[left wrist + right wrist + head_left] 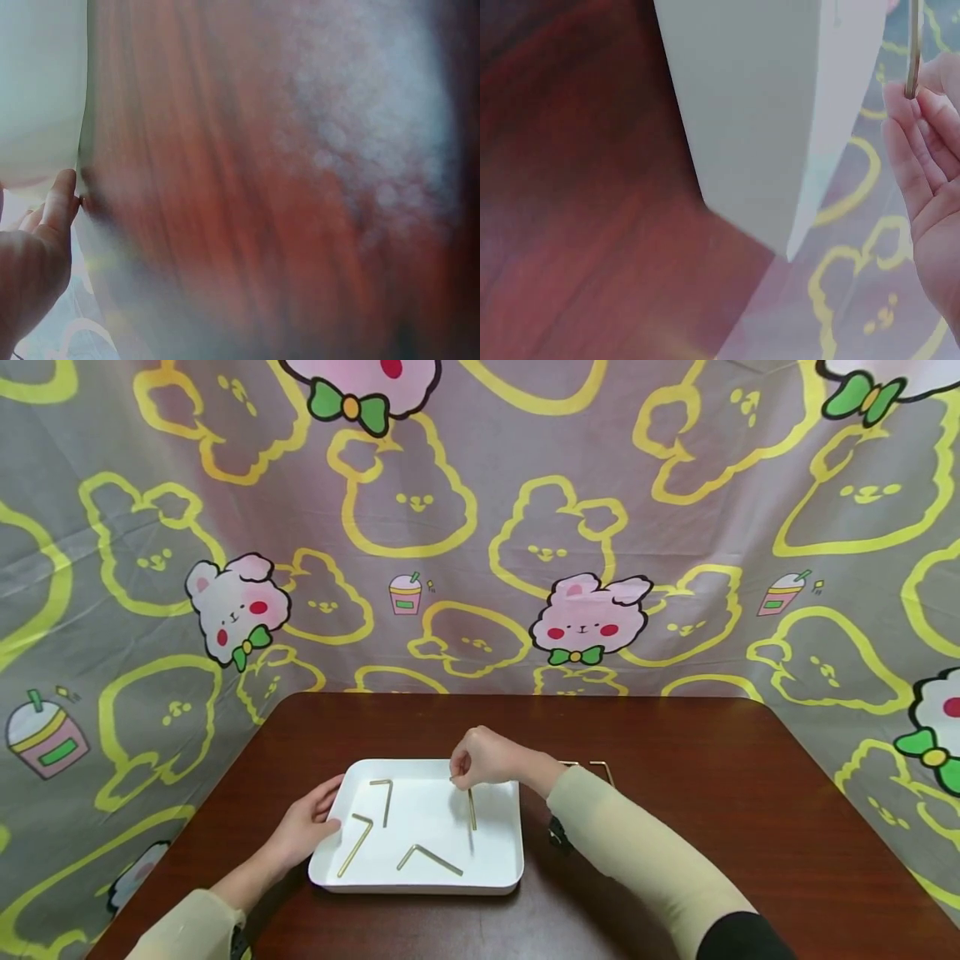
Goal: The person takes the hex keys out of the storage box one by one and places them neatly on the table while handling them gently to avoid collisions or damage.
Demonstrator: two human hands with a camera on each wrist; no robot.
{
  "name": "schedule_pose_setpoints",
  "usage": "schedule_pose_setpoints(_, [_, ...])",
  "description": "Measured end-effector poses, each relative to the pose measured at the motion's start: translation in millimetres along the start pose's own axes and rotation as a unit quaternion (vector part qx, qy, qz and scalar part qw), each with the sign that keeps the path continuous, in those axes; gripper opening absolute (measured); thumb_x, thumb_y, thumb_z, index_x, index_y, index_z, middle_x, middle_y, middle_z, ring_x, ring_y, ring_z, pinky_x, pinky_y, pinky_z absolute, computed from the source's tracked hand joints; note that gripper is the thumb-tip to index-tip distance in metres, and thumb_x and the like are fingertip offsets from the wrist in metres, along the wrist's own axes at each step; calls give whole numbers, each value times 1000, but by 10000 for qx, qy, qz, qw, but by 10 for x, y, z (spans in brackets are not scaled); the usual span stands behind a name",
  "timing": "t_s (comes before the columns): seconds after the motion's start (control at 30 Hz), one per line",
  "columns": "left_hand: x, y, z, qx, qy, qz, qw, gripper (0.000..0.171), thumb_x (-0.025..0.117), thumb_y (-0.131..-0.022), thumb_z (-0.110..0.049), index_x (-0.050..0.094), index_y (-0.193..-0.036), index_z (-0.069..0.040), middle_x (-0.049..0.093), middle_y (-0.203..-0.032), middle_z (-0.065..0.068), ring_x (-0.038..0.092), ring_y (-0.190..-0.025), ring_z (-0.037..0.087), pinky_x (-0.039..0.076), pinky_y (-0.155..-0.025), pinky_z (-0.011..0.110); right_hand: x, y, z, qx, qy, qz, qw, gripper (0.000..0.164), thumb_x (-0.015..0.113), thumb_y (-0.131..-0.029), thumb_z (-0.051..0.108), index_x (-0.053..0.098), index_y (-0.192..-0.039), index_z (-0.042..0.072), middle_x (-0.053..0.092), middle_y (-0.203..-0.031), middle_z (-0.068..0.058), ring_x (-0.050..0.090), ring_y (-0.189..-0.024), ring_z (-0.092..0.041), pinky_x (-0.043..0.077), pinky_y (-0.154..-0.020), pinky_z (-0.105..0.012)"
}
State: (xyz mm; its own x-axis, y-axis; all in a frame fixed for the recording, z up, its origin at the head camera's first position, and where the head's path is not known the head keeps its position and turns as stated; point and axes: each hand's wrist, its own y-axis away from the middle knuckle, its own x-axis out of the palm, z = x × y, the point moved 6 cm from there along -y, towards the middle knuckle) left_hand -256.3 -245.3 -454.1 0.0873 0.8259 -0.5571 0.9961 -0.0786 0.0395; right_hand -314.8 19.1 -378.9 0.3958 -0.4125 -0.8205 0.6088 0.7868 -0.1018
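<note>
My left hand holds the left side of a white tray, thumb at the rim and fingers along the outer wall. Over the tray's back right corner, my right hand pinches a brass-coloured hex key near its bend, its long arm hanging down. In the right wrist view this hex key shows between thumb and fingertips. Inside the tray lie three similar hex keys: one at the back left, one at the front left and one near the front.
On the dark wooden table, right of the tray, more hex keys lie partly hidden behind my right forearm. A cartoon-printed cloth hangs around the table's back and sides.
</note>
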Motion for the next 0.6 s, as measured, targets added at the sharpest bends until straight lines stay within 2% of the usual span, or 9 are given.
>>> schedule_pose_setpoints(0.33, [-16, 0, -41, 84, 15, 47, 10000, 66, 55, -86, 15, 30, -147, 7, 40, -141, 33, 44, -128, 42, 41, -100, 48, -442, 295, -213, 212, 5, -523, 9984, 13, 76, -78, 7, 70, -70, 14, 62, -62, 10, 53, -57, -5, 45, -53, -21])
schedule_pose_setpoints(0.5, [-17, 6, -38, 73, -3, 42, 10000, 66, 55, -86, 14, 30, -147, 7, 40, -141, 32, 44, -128, 42, 41, -100, 48, -592, 446, -325, 362, 6, -598, 9976, 13, 76, -79, 7, 69, -69, 13, 61, -62, 9, 53, -56, -6, 44, -52, -22])
schedule_pose_setpoints(0.6, [-17, 5, -17, 8, 28, 28, 10000, 67, 54, -86, 15, 30, -148, 6, 40, -142, 31, 44, -128, 41, 41, -100, 48, -663, 533, -397, 631, -66, -591, 9962, 14, 76, -78, 7, 69, -68, 14, 61, -61, 7, 50, -55, -6, 41, -51, -23])
